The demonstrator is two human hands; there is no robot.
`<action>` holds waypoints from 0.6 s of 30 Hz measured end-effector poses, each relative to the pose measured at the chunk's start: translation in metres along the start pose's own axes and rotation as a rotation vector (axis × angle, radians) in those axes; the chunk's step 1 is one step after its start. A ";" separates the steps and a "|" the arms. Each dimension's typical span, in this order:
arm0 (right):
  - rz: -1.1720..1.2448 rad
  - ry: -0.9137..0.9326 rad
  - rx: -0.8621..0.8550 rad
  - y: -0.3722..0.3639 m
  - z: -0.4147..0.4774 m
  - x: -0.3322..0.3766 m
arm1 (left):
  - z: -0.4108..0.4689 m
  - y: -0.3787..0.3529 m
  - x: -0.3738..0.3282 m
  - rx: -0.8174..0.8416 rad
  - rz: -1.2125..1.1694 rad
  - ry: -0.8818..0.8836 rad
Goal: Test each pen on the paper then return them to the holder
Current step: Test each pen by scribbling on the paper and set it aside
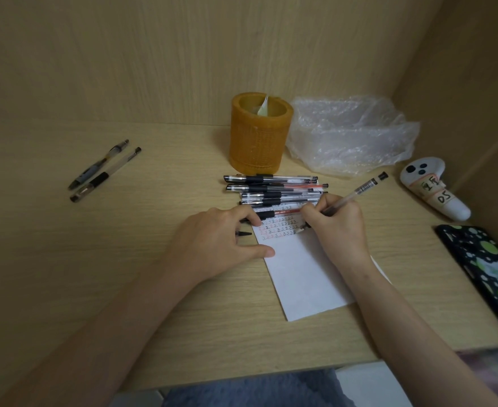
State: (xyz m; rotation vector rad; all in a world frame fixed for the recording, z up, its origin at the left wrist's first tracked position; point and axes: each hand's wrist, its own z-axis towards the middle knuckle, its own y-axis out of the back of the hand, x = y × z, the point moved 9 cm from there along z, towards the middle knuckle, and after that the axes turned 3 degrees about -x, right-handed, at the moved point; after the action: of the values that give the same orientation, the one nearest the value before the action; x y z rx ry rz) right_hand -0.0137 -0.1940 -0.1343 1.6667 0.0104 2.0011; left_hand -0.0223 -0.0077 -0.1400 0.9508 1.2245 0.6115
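A white paper lies on the desk with rows of red and black marks across its top. My right hand grips a clear pen, its tip touching the paper at the end of a row. My left hand rests on the paper's left edge, fingers curled around a small black pen cap. Several capped pens lie in a pile just beyond the paper. Behind them stands the orange cylindrical holder with a folded white slip inside. Two more pens lie apart at the far left.
A crumpled clear plastic bag sits right of the holder. A white controller with labels lies at the right, and a black phone with green spots near the right edge. Wooden walls enclose the desk at the back and right.
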 end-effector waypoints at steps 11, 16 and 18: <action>0.032 -0.007 -0.014 0.002 0.002 -0.004 | 0.000 0.001 -0.002 -0.008 0.011 -0.012; 0.232 -0.033 -0.078 0.010 0.006 -0.003 | -0.001 0.004 -0.004 -0.036 -0.012 -0.043; 0.345 -0.010 -0.043 0.010 0.004 0.006 | -0.001 0.010 -0.007 -0.090 -0.105 -0.077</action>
State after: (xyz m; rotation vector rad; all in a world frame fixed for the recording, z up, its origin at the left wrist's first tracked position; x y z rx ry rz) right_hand -0.0142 -0.2016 -0.1244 1.7444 -0.3439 2.2219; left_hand -0.0246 -0.0083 -0.1283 0.8223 1.1614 0.5374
